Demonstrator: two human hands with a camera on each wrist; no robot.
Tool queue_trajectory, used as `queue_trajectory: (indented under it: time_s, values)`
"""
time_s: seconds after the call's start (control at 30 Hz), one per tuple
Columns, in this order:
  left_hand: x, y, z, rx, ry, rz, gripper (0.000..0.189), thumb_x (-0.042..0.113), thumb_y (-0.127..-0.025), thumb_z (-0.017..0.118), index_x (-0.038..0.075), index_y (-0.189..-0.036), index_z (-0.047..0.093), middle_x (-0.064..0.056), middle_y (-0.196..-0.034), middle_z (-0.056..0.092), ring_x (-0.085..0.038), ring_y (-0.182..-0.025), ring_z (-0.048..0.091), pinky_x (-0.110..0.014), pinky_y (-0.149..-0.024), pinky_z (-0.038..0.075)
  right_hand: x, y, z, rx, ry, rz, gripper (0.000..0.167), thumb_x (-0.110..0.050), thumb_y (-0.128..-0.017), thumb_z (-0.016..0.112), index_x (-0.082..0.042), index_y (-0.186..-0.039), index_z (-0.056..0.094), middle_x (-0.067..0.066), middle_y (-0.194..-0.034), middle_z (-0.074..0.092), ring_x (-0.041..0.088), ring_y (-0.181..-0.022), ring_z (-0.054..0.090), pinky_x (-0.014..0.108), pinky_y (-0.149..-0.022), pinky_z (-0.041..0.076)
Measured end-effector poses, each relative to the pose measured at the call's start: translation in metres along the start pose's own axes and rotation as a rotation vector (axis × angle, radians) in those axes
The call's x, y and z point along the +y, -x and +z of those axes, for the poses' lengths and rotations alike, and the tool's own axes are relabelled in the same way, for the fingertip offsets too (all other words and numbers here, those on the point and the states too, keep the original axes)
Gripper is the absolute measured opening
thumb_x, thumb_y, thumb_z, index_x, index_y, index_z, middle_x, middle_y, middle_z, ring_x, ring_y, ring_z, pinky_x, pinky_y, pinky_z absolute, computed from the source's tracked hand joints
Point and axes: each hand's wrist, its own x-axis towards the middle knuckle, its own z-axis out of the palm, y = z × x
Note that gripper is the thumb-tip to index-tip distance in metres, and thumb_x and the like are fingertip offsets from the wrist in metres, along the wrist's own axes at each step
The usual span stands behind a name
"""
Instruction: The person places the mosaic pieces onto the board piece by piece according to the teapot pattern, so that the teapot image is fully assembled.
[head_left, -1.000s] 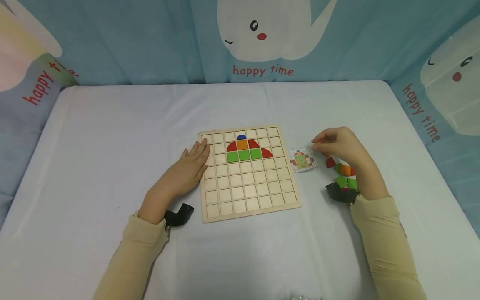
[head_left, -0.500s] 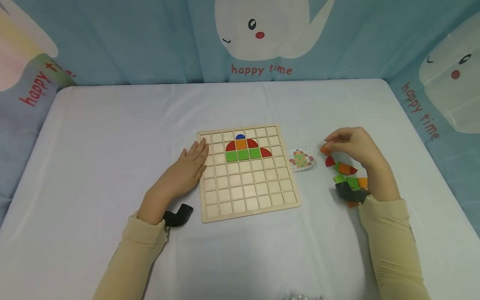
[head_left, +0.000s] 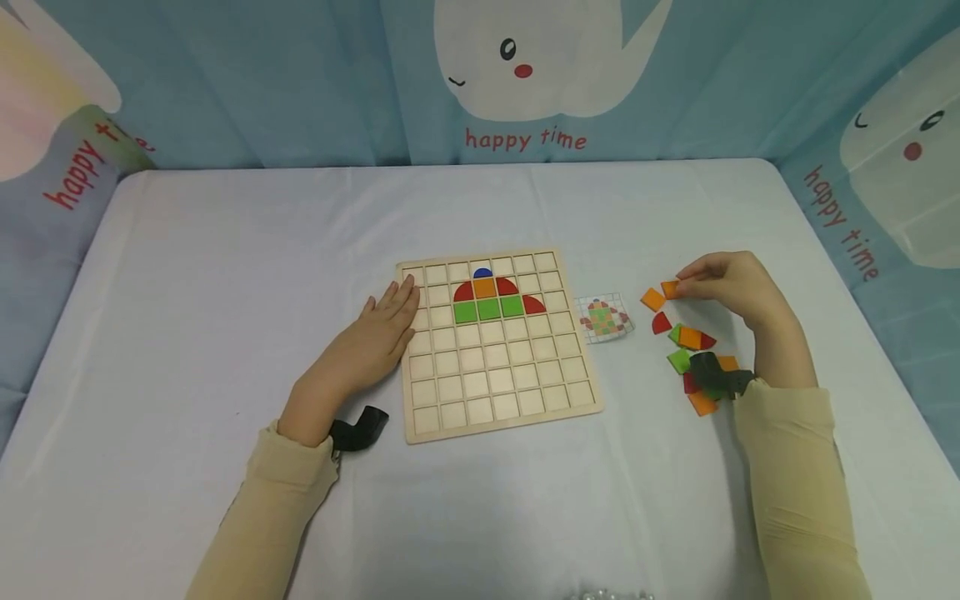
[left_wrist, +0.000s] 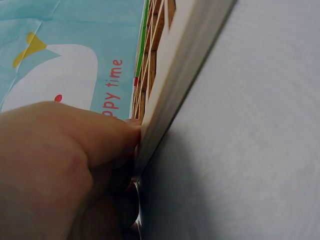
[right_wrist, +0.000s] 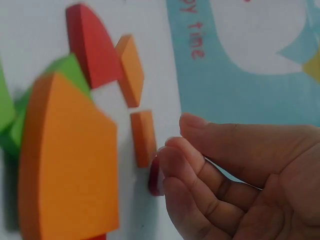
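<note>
Left hand touches gridded board; right hand beside orange tile.

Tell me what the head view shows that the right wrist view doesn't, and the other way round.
Only the head view shows the grid board, the pattern card and the left hand. Only the right wrist view shows a dark red piece beside the right hand; from above, the hand seems to cover it. Both share the right hand, orange pieces, green pieces and the curtain with red lettering.
</note>
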Motion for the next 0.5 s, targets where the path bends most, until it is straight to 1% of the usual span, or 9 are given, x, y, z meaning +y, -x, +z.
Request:
queue_trajectory:
  time_s: [0.13, 0.3, 0.5]
  values:
    - [-0.001, 0.000, 0.001, -0.001, 0.006, 0.002, 0.055, 0.017, -0.103, 0.035, -0.003, -0.149, 0.012, -0.016, -0.157, 0.001, -0.030, -0.143, -0.001, -0.052, -0.113, 0.005, 0.004, -0.006, 0.000, -0.017, 0.004, 0.023, 0.039, -0.025, -0.088, 0.069, 0.006, -0.110, 0.063, 0.002, -0.088, 0.069, 0.016, -0.082, 0.053, 0.040, -0.083, 0.041]
    - [-0.002, 0.000, 0.001, 0.000, 0.007, 0.000, 0.056, 0.017, -0.103, 0.036, -0.002, -0.149, 0.012, -0.015, -0.157, 0.001, -0.030, -0.143, -0.001, -0.052, -0.113, 0.005, 0.006, -0.010, 0.001, -0.027, 0.020, 0.045, 0.037, -0.023, -0.088, 0.068, 0.007, -0.111, 0.063, 0.004, -0.087, 0.069, 0.017, -0.083, 0.053, 0.043, -0.083, 0.041]
    - [-0.002, 0.000, 0.001, 0.006, 0.009, -0.001, 0.056, 0.017, -0.103, 0.036, -0.002, -0.149, 0.011, -0.014, -0.157, 0.001, -0.030, -0.143, -0.001, -0.051, -0.113, 0.005, 0.006, -0.012, 0.003, -0.035, 0.060, 0.039, 0.035, -0.019, -0.087, 0.069, 0.006, -0.111, 0.063, 0.004, -0.085, 0.067, 0.020, -0.082, 0.053, 0.037, -0.078, 0.042]
